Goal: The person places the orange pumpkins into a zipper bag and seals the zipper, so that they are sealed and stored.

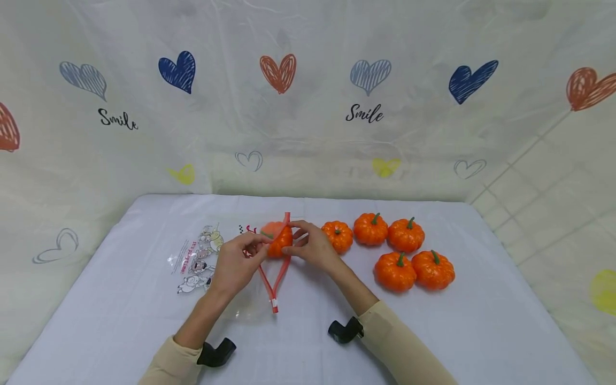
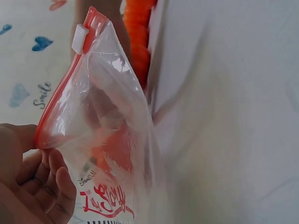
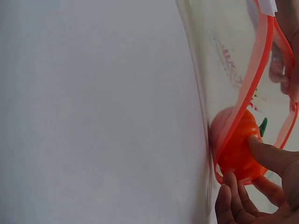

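Note:
A clear plastic zip bag with a red zip strip, a white slider and red lettering lies across the left middle of the table in the head view, its mouth spread open. My left hand pinches the red strip on the near side between thumb and fingers. At the mouth, my right hand holds a small orange pumpkin with a green stem. In the right wrist view the thumb presses on its skin, the fingers are at its underside, and part of the pumpkin is behind the red strip.
Several more orange pumpkins sit on the white-covered table, right of the bag. Cartoon figures are printed on the bag's left part. A curtain with hearts hangs behind the table.

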Motion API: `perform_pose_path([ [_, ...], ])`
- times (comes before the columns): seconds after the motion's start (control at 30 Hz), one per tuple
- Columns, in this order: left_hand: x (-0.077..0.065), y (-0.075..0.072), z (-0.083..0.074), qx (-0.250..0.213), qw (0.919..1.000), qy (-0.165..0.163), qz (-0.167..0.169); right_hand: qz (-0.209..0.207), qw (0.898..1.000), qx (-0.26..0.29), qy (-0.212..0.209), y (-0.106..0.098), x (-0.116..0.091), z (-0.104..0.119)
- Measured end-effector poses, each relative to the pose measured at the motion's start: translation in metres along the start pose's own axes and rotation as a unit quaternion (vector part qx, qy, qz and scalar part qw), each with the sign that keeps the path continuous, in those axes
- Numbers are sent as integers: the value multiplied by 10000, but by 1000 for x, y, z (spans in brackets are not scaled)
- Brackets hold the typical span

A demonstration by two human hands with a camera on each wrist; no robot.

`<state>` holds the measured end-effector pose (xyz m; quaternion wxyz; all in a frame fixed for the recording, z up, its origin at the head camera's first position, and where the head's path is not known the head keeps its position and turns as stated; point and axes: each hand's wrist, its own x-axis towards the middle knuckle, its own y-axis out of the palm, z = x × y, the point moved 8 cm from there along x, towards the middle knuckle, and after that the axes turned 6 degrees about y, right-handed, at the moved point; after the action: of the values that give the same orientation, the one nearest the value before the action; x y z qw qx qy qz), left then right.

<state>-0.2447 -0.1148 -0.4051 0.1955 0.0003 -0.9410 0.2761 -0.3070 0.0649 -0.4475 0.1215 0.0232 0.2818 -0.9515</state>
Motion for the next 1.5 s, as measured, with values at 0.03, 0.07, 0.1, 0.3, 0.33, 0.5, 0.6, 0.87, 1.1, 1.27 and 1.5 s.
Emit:
perform_pose_path([
  [0.03, 0, 0, 0, -22, 10000, -24, 6, -8, 10000, 1, 19, 0, 0, 0],
  [0.07, 0, 0, 0, -34, 10000, -45, 10, -14, 10000, -1, 29, 1, 1, -1],
  [0.1, 0, 0, 0, -57, 10000, -79, 10, -27, 10000, -7, 35, 1, 1, 0],
  [0.3, 0, 1, 4, -134, 9997, -222, 20, -66, 9999, -112, 42, 1, -1, 1],
  [0.33, 0, 1, 4, -144, 9996, -245, 18, -62, 9999, -113, 46, 2, -1, 1],
  [0.5, -1, 2, 5, -200, 9993, -311, -13, -57, 9999, -43, 86, 4, -1, 3],
  [0.6, -1, 2, 6, -190, 9994, -291, -30, -75, 9999, 11, 136, 6, -1, 3],
  [0.87, -2, 1, 6, -176, 9994, -274, -116, -83, 9990, 224, 376, 9, 1, 2],
  [1.1, -2, 2, 9, -280, 9989, -364, -109, 45, 9983, 308, 502, 4, -2, 0],
  [1.27, -2, 3, 10, -317, 9984, -463, -104, -45, 9988, 285, 395, -9, -7, 3],
  [1.5, -2, 4, 12, -350, 9978, -565, -79, -257, 9995, -37, 173, -30, -15, 9],
])
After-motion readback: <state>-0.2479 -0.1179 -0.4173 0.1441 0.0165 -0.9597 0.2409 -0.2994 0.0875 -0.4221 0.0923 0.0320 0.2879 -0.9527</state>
